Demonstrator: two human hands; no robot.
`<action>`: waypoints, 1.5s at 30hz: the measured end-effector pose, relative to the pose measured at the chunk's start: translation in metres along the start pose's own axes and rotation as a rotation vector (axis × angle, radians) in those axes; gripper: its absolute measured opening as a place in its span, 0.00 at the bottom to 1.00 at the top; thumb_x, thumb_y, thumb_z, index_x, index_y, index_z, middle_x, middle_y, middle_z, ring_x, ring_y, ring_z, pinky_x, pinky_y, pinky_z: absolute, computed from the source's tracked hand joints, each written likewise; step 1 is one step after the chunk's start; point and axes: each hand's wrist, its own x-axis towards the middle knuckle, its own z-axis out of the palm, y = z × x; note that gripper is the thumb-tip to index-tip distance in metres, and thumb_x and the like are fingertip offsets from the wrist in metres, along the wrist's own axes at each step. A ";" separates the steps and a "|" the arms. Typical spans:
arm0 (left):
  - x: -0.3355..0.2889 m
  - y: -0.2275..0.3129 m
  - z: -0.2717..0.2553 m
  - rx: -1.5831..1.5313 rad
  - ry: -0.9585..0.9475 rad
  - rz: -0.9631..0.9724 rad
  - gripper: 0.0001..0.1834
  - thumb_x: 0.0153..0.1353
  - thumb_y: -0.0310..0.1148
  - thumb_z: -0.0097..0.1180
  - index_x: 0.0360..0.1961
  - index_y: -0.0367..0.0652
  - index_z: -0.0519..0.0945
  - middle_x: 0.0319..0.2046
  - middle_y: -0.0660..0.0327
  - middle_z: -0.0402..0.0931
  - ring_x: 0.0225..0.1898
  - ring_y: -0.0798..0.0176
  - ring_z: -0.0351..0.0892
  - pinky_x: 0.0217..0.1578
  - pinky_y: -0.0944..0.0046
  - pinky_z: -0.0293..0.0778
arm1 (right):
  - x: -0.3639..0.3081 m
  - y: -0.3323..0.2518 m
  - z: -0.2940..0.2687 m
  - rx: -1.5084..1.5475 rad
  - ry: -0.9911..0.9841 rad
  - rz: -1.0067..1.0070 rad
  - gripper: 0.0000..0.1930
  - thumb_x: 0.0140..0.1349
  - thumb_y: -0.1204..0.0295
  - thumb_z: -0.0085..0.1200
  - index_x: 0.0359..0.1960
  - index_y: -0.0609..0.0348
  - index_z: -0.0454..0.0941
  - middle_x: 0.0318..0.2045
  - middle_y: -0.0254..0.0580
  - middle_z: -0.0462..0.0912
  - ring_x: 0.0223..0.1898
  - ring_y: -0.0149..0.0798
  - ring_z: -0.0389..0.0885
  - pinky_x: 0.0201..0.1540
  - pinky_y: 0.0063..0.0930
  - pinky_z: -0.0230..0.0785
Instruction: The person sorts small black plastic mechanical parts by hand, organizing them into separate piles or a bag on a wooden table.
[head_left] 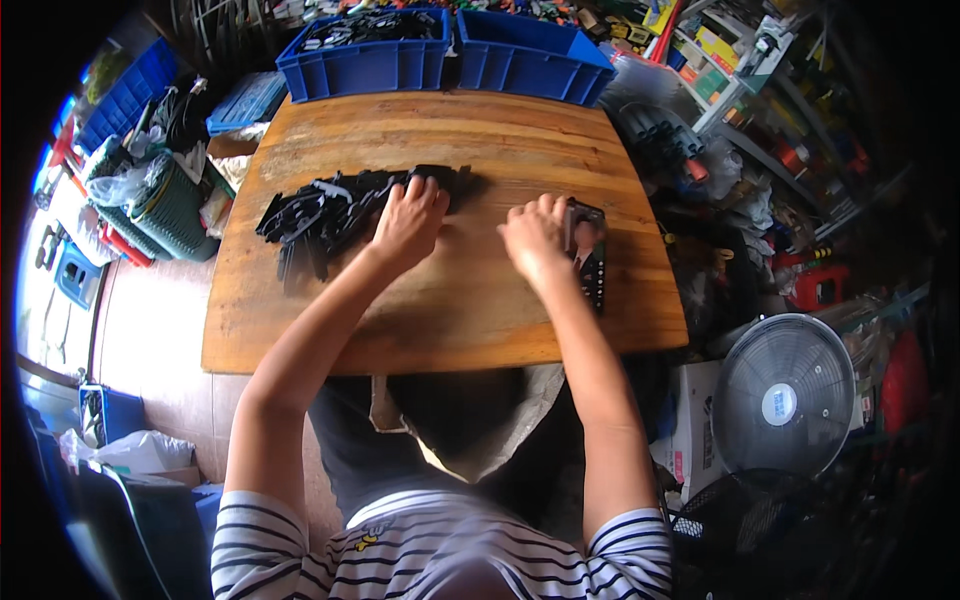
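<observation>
A heap of long, thin black plastic parts (325,212) lies on the left half of the wooden table (480,130). My left hand (412,225) is at the heap's right end, its bent fingers closed on a black part there. To the right, my right hand (535,235) rests low over the table with its fingers curled under; the fingertips are hidden, and so is whatever they may hold. Right beside it lies a phone (590,268) with its screen lit, showing a person in a dark suit. I cannot tell whether that hand touches the phone.
Along the table's far edge stand two blue crates, the left crate (365,72) holding black parts and the right crate (530,70) beside it. A round fan (783,395) is at the lower right. Crowded shelves (735,90) rise behind on the right; woven baskets (165,205) stand left.
</observation>
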 end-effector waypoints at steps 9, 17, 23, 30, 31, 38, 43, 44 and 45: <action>-0.054 -0.005 -0.023 -0.212 -0.052 0.160 0.19 0.51 0.27 0.52 0.45 0.52 0.78 0.45 0.54 0.69 0.46 0.54 0.67 0.44 0.58 0.67 | -0.065 -0.036 -0.038 0.390 0.019 -0.256 0.07 0.54 0.76 0.48 0.35 0.59 0.74 0.37 0.44 0.74 0.43 0.43 0.72 0.46 0.35 0.65; -0.009 0.006 -0.036 -0.277 0.161 -0.017 0.14 0.51 0.29 0.55 0.41 0.49 0.79 0.49 0.53 0.69 0.50 0.51 0.66 0.46 0.54 0.65 | -0.105 -0.035 -0.030 0.855 0.287 -0.065 0.11 0.50 0.83 0.57 0.36 0.62 0.75 0.32 0.45 0.76 0.36 0.48 0.74 0.39 0.36 0.68; 0.053 0.000 0.039 -0.168 0.268 -0.054 0.19 0.57 0.43 0.54 0.48 0.47 0.74 0.51 0.53 0.68 0.52 0.50 0.65 0.48 0.52 0.62 | -0.102 -0.046 -0.026 0.881 0.345 -0.015 0.09 0.49 0.79 0.59 0.34 0.58 0.77 0.31 0.39 0.77 0.36 0.44 0.74 0.39 0.35 0.68; 0.033 0.014 0.011 -0.294 -0.149 0.154 0.20 0.61 0.43 0.50 0.51 0.48 0.76 0.55 0.58 0.69 0.57 0.55 0.64 0.56 0.53 0.57 | -0.108 -0.036 -0.017 0.873 0.374 0.004 0.08 0.51 0.76 0.59 0.34 0.54 0.77 0.31 0.35 0.76 0.37 0.41 0.74 0.39 0.35 0.67; 0.023 0.012 0.003 -0.286 -0.154 0.153 0.20 0.61 0.43 0.50 0.51 0.48 0.76 0.55 0.58 0.69 0.57 0.55 0.64 0.56 0.53 0.57 | -0.109 -0.036 -0.017 0.869 0.372 -0.002 0.08 0.51 0.75 0.59 0.34 0.54 0.77 0.31 0.35 0.76 0.36 0.41 0.74 0.39 0.35 0.67; -0.027 -0.020 -0.052 -0.778 0.205 -0.126 0.10 0.57 0.27 0.53 0.41 0.41 0.78 0.33 0.53 0.75 0.38 0.50 0.73 0.40 0.57 0.70 | -0.109 -0.041 -0.028 0.890 0.361 -0.002 0.09 0.49 0.79 0.59 0.34 0.60 0.78 0.30 0.43 0.76 0.35 0.47 0.73 0.39 0.37 0.67; -0.041 -0.014 -0.064 -0.560 0.124 0.038 0.04 0.50 0.24 0.53 0.29 0.43 0.76 0.28 0.58 0.71 0.35 0.52 0.72 0.37 0.58 0.71 | -0.116 -0.041 -0.023 0.825 0.361 0.088 0.08 0.51 0.76 0.59 0.34 0.57 0.77 0.29 0.41 0.74 0.36 0.45 0.71 0.39 0.38 0.63; -0.046 -0.009 -0.063 -0.453 0.094 0.059 0.04 0.49 0.25 0.53 0.28 0.42 0.76 0.28 0.58 0.71 0.36 0.53 0.72 0.37 0.58 0.70 | -0.116 -0.041 -0.022 0.822 0.357 0.086 0.08 0.51 0.76 0.59 0.34 0.57 0.77 0.29 0.41 0.74 0.36 0.45 0.71 0.39 0.38 0.63; -0.052 -0.003 -0.061 -0.348 0.064 0.082 0.04 0.48 0.26 0.53 0.27 0.42 0.76 0.29 0.59 0.71 0.37 0.55 0.71 0.38 0.58 0.69 | -0.117 -0.042 -0.022 0.834 0.383 0.092 0.08 0.52 0.77 0.58 0.35 0.58 0.77 0.30 0.41 0.74 0.35 0.45 0.72 0.39 0.38 0.63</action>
